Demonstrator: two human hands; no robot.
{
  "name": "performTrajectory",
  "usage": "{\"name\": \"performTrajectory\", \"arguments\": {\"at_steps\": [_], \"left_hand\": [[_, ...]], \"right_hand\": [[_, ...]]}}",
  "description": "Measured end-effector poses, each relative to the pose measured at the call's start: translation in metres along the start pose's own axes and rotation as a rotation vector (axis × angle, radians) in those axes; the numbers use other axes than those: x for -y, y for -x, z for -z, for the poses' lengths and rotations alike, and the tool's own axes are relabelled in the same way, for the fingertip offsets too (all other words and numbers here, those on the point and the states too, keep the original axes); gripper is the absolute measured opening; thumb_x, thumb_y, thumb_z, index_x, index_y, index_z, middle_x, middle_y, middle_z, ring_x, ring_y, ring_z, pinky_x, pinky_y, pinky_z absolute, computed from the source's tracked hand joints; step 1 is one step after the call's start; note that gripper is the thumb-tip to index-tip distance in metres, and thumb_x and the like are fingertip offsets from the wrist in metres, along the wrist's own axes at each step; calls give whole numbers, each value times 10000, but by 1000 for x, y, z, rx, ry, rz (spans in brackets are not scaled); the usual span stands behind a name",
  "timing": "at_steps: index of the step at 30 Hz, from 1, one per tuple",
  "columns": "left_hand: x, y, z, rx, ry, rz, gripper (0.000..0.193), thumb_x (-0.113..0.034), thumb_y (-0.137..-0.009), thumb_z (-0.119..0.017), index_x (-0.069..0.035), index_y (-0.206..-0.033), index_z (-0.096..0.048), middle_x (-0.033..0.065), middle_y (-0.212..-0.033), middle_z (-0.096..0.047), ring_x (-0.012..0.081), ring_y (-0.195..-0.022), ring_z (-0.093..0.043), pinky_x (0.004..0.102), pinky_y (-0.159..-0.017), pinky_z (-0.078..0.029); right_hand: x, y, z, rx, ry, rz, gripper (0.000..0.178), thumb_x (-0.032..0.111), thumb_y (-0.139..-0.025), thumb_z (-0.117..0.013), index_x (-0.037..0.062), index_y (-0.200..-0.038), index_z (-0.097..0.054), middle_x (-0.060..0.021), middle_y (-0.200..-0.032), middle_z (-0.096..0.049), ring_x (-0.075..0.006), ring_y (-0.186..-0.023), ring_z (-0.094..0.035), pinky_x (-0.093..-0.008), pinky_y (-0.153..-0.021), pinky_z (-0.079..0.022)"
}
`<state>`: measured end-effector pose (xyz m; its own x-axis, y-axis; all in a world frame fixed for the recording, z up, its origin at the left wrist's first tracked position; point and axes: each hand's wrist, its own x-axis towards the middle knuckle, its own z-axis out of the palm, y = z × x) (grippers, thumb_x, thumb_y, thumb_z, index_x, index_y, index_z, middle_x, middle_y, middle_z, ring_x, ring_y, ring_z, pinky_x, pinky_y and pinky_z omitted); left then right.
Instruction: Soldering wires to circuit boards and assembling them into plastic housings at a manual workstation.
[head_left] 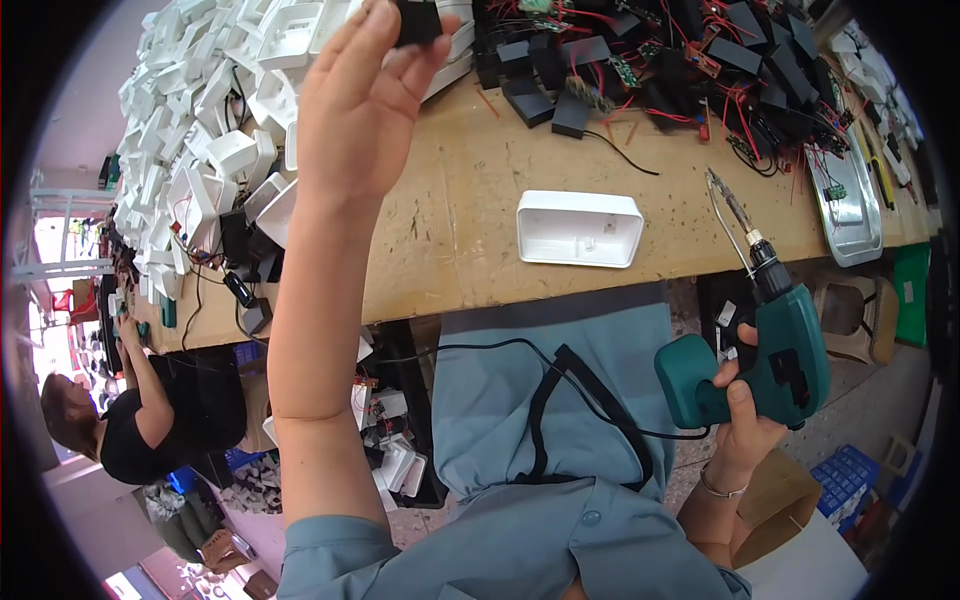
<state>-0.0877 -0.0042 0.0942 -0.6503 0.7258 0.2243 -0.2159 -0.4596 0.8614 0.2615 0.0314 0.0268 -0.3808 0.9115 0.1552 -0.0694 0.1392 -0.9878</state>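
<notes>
My left hand (365, 100) reaches to the far edge of the view, its fingers closed around a small black box (418, 24); part of the box is cut off by the frame. My right hand (745, 410) grips a green soldering gun (790, 350) by its handle, at the right beyond the table's front edge. The gun's metal tip (728, 195) points up and away over the tabletop, touching nothing. Between the hands an open white plastic case (580, 245) lies on the table, its hollow side showing, with small posts inside.
White plastic cases (215, 100) heap at the far left. Black boxes with red wires and circuit boards (650, 60) pile at the far right, near a metal tray (850, 215). The gun's black cord (500, 343) crosses my lap. Another person (150, 410) works at the left.
</notes>
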Motion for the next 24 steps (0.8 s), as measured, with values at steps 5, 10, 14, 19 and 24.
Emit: {"name": "performTrajectory", "arguments": {"at_steps": [5, 10, 14, 19, 24], "left_hand": [[-9, 45, 44, 77, -251, 267, 366, -219, -861, -506, 37, -1122, -515, 107, -1026, -562, 210, -937, -568, 283, -765, -447], [-18, 82, 86, -37, -989, 345, 364, -233, -803, -555, 12, -1071, -579, 98, -911, -613, 172, -916, -563, 259, -755, -414], [-19, 96, 65, -1, -1549, -84, 341, -217, -757, -600, -6, -1025, -590, 146, -1025, -585, 276, -906, -553, 347, -796, -427], [-2, 81, 37, 315, -1593, -397, 300, -197, -718, -647, -25, -959, -602, 114, -989, -568, 270, -923, -533, 361, -812, -396], [24, 74, 24, 383, -1670, -423, 209, -185, -686, -663, -34, -821, -612, 89, -847, -563, 254, -854, -527, 379, -757, -375]], "right_hand": [[1, -1, -2, 28, 3, 40, 558, 117, -776, -624, -40, -1242, -360, -202, -1103, -525, -131, -701, -545, -246, -629, -459], [1, -1, -5, 36, 37, 56, 538, 102, -780, -597, -45, -1238, -356, -200, -1111, -524, -121, -703, -529, -242, -632, -447], [2, -3, -8, 59, 34, 60, 544, 103, -781, -598, -45, -1242, -349, -200, -1111, -525, -121, -702, -527, -241, -626, -446], [-1, -6, -14, 169, -266, -6, 627, 188, -810, -610, -29, -1295, -278, -227, -1216, -449, -130, -727, -509, -233, -616, -439], [-7, -11, -25, 314, -556, -137, 690, 213, -828, -600, 14, -1350, -195, -241, -1327, -316, -135, -775, -502, -234, -635, -449]]}}
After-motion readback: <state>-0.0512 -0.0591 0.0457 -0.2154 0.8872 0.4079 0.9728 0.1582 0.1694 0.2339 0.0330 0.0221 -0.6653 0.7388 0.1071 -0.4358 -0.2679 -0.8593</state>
